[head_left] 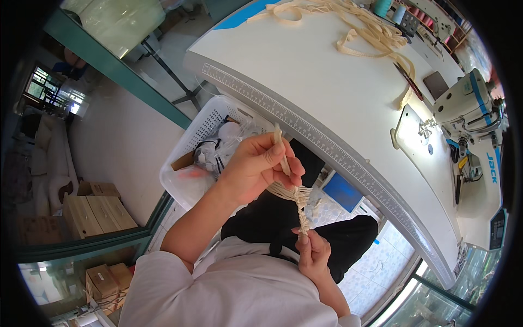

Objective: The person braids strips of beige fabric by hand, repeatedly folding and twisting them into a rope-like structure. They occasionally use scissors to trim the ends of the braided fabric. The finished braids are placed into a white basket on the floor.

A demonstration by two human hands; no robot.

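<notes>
My left hand point(257, 163) is raised over my lap, its thumb and fingers pinching a cream fabric strip point(279, 136) whose end sticks up above them. Below it hangs a gathered, twisted bundle of cream strips or cords point(302, 208), with looser strands spreading out toward the left behind my fingers. My right hand point(314, 254) grips the lower end of this bundle between thumb and fingers, close to my body. Whether the strip and the bundle are one piece, I cannot tell.
A white table point(305, 71) with a ruler edge point(327, 143) curves ahead. On it are tangled cream tape point(376, 32), scissors point(409, 82), a phone point(436, 85) and a lit sewing machine point(468, 103). A white basket point(204, 117) with plastic bags stands beside my left arm.
</notes>
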